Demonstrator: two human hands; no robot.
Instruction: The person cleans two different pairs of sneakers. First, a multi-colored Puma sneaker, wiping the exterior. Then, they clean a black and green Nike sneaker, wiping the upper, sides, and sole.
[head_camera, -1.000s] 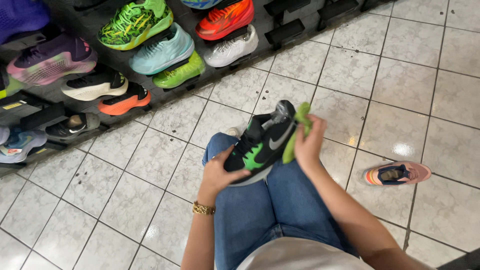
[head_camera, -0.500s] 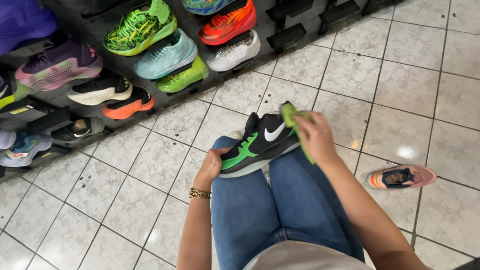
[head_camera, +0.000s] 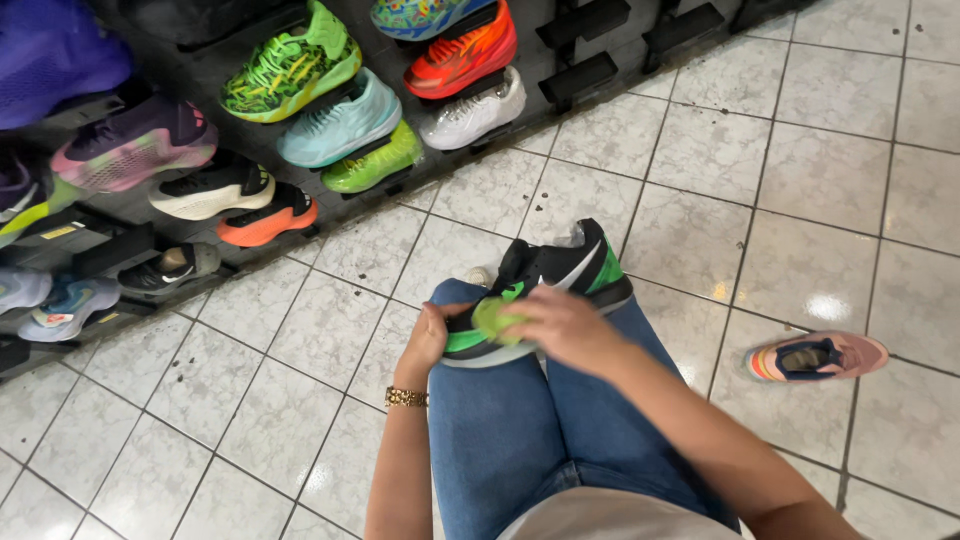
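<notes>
Holding black-and-green sneaker (head_camera: 545, 285) on our lap, centre frame: left hand (head_camera: 430, 338) grips the heel end at lower left, right hand (head_camera: 565, 325) presses a green cloth (head_camera: 495, 318) on its side; long axis runs toward upper right, toe away from us; pink shoe (head_camera: 815, 357) on floor (head_camera: 800, 170) at right

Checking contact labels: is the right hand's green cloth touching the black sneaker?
Touching. Head view shows the right hand pressing the green cloth against the black sneaker side, with no gap visible.

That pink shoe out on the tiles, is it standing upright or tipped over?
Upright. The pink shoe sits on its sole on the tiled floor, its dark opening facing up.
</notes>
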